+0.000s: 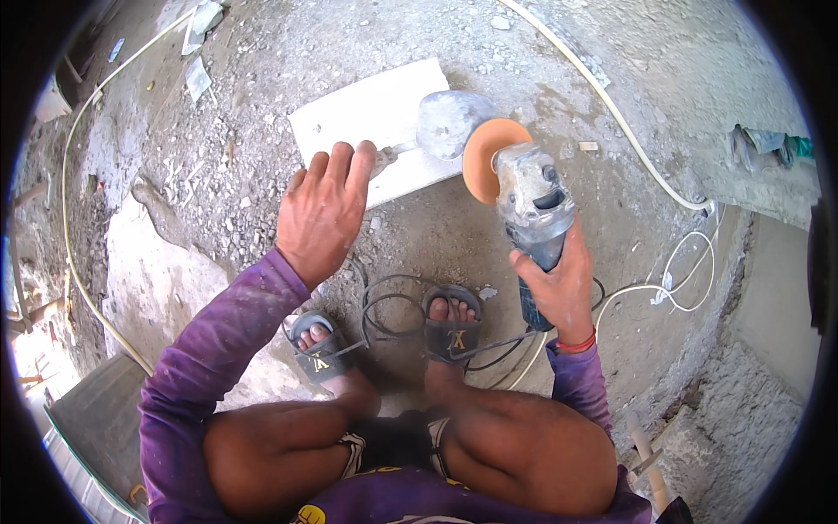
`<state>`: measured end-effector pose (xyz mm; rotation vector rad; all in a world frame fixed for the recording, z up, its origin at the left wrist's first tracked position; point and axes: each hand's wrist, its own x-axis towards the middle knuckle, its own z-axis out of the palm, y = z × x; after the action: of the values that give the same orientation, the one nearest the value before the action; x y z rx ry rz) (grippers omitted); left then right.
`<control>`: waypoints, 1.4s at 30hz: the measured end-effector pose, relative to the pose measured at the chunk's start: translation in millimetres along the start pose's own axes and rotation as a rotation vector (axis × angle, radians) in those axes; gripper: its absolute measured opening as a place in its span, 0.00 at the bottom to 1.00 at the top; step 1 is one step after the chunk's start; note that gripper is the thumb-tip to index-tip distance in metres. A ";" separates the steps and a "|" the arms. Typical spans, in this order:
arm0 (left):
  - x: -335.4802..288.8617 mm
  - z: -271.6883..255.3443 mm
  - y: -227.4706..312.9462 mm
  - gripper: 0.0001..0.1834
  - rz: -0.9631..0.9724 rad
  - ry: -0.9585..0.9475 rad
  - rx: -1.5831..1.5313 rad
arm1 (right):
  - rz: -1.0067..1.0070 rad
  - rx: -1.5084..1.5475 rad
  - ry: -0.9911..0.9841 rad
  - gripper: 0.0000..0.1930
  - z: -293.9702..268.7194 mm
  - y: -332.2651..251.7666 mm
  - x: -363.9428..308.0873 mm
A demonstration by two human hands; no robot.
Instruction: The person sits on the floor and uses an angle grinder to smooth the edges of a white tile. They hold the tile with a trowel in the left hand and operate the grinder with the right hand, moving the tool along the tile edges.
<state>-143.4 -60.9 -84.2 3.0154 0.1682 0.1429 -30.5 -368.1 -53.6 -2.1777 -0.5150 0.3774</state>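
Observation:
My right hand (563, 284) is wrapped round the dark body of an angle grinder (534, 205), its worn grey head pointing away from me. An orange disc (489, 162) is fitted to it. My left hand (327, 205) is closed on the handle of what looks like a trowel (454, 124), with a grey, rounded metal blade. That blade lies over the edge of a white flat board (349, 118) on the ground. From this view, the disc's rim overlaps the blade's right side; I cannot tell whether they touch.
A black cord (393, 334) loops between my sandalled feet. Pale hoses or cables (594, 79) curve along both sides. Rubble (209, 175) covers the ground to the left. A rough wall (742, 384) stands at right, with a wooden-handled tool (644, 445) near it. A dark sheet-like container (100, 428) sits lower left.

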 end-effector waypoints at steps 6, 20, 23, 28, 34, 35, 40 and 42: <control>-2.5 2.8 -3.1 0.29 0.001 0.015 -0.027 | 0.036 0.050 0.040 0.33 -5.5 8.7 0.6; -1.8 0.4 18.2 0.22 -0.181 -0.145 -0.403 | -0.061 0.011 -0.001 0.31 -1.3 -8.0 -2.6; -0.9 -7.8 23.4 0.23 -0.204 -0.179 -0.444 | -0.074 -0.014 0.010 0.31 0.4 -9.5 -1.1; -3.0 -8.7 23.0 0.23 -0.180 -0.158 -0.442 | -0.057 -0.002 0.003 0.32 0.4 -11.2 0.6; -4.6 -3.1 20.3 0.22 -0.162 -0.096 -0.425 | -0.036 -0.004 0.020 0.31 -2.7 -8.3 -0.7; -4.5 -2.0 20.8 0.22 -0.168 -0.082 -0.434 | -0.024 0.011 0.030 0.32 -3.3 -6.6 -0.9; -7.3 3.5 11.7 0.23 -0.214 -0.179 -0.739 | 0.029 0.081 0.109 0.34 -2.7 7.4 -5.0; -8.4 14.9 -3.9 0.23 -0.315 -0.348 -1.023 | 0.060 0.086 0.102 0.34 -5.5 11.0 -7.4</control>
<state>-150.6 -59.7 -100.2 1.9253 0.3867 -0.2511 -32.0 -381.5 -58.4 -2.1204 -0.3717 0.3128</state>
